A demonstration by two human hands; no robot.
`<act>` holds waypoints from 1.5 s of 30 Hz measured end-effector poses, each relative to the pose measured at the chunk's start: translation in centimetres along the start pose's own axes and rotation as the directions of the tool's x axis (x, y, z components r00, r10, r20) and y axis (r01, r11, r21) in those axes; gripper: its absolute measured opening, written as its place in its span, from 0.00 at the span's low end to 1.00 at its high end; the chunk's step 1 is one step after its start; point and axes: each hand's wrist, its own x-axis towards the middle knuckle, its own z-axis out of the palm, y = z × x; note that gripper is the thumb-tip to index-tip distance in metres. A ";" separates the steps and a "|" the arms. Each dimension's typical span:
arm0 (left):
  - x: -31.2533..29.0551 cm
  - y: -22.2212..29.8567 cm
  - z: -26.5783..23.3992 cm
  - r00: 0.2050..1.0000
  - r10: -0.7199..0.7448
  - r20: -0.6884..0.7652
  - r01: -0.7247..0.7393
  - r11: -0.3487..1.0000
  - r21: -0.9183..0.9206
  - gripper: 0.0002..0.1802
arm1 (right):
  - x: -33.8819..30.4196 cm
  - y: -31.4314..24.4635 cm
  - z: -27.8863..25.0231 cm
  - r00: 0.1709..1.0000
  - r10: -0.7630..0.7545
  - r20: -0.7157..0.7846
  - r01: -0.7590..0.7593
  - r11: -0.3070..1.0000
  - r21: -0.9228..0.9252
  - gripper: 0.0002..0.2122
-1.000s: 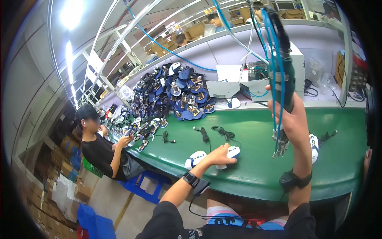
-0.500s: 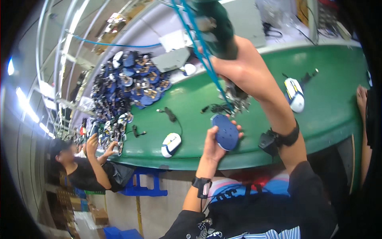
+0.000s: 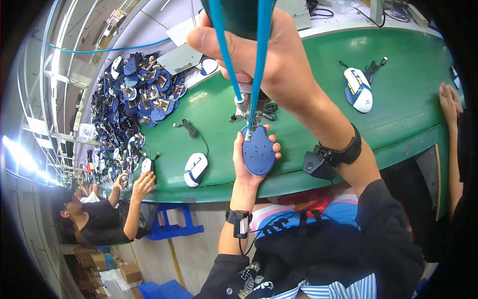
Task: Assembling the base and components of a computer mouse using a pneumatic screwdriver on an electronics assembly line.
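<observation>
In my left hand (image 3: 242, 172) lies a dark blue oval mouse base (image 3: 261, 155), its underside with small holes turned up. The thumb and fingertips wrap round its edges. My right hand (image 3: 281, 65) grips a dark green power screwdriver (image 3: 243, 24) from above, two blue cords running down along it. Its metal nose reaches the far left part of the base; whether the tip touches a hole I cannot tell. Behind the nose, a coiled black cable (image 3: 269, 111) is partly hidden.
White and blue mice rest on the green belt, one left (image 3: 195, 169) and one right (image 3: 358, 89). A heap of blue mouse parts (image 3: 144, 94) fills the far left. A person (image 3: 102, 222) works at the left; another person's hand (image 3: 450, 102) is at the right edge.
The screwdriver has come down and nearer, its nose now at the mouse base. My left hand has shifted slightly left and up with the base. The view has also shifted.
</observation>
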 end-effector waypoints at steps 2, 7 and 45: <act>-0.2 0.3 0.0 1.000 -0.003 -0.013 0.003 1.000 -0.001 0.39 | -0.2 0.6 0.4 0.997 -0.067 -0.030 0.067 0.998 0.007 0.08; 0.1 0.3 0.1 1.000 -0.006 0.000 0.006 1.000 -0.018 0.38 | -0.4 0.5 0.5 1.000 -0.014 0.004 0.014 0.989 -0.145 0.11; 0.3 0.7 0.0 0.999 0.002 -0.033 0.001 0.997 0.083 0.35 | 0.4 0.2 0.2 0.990 -0.003 0.141 0.020 0.993 -0.118 0.05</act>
